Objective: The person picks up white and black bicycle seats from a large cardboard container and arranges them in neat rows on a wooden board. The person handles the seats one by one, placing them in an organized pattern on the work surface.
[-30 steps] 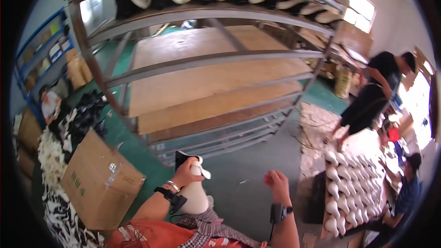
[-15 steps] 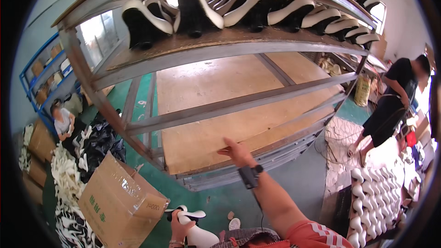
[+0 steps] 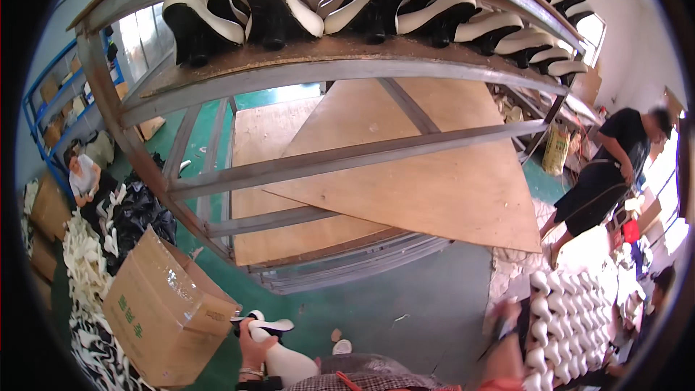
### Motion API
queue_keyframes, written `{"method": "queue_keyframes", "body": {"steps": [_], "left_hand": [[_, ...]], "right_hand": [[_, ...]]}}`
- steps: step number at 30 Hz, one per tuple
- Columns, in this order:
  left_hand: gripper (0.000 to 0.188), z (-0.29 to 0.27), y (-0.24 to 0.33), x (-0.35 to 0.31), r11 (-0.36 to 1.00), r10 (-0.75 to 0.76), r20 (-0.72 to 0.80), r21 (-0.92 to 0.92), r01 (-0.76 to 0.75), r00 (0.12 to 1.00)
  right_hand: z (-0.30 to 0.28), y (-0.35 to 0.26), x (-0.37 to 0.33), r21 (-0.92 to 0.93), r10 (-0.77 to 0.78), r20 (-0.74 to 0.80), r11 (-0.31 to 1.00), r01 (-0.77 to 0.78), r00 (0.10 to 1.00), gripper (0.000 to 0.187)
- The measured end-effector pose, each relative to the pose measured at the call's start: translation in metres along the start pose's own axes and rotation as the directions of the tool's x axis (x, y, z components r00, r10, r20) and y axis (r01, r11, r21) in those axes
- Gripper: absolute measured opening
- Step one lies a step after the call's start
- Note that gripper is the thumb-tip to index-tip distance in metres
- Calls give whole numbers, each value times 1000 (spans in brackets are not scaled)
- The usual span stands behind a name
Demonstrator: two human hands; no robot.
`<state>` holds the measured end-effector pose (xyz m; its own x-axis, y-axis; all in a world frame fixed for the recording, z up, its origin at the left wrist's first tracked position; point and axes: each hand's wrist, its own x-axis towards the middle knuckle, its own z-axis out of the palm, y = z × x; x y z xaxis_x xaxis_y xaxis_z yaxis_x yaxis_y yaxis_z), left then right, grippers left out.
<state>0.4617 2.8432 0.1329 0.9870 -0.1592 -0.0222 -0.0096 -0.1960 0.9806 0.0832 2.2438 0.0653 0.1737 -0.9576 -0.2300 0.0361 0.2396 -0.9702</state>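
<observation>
My left hand [image 3: 257, 348] is closed around a curved, glossy white-and-black moulded piece [image 3: 275, 326] low in the picture, beside the open carton. A larger rounded white part [image 3: 292, 366] hangs just below that hand; whether it is the same piece I cannot tell. My right hand [image 3: 507, 313] is at the lower right, near a board of white curved pieces [image 3: 572, 322], and motion smears its fingers. In front of me, a loose plywood sheet [image 3: 405, 188] lies askew on the lower level of a metal rack [image 3: 347, 166], its right corner jutting past the frame.
Black-and-white moulded pieces [image 3: 282, 11] line the rack's upper shelf. An open carton [image 3: 163, 311] stands left, beside heaped white pieces [image 3: 87, 250] and black bags [image 3: 148, 210]. One person [image 3: 87, 177] sits far left; another [image 3: 612, 166] stands at right.
The plywood sheet has swung askew, its corner now out to the right. My right hand has left the sheet and moved right and down. The left hand keeps its hold; the view has shifted slightly.
</observation>
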Motion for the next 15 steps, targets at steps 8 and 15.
{"method": "queue_keyframes", "body": {"steps": [8,15], "left_hand": [[77,-7,41,-20,987,31,99,155,-46,995],[66,-40,46,-24,996,74,125,35,-79,989]], "right_hand": [[308,-74,-196,189,-60,803,969,-158,593,73],[432,-109,-150,621,99,314,731,-283,944,23]]}}
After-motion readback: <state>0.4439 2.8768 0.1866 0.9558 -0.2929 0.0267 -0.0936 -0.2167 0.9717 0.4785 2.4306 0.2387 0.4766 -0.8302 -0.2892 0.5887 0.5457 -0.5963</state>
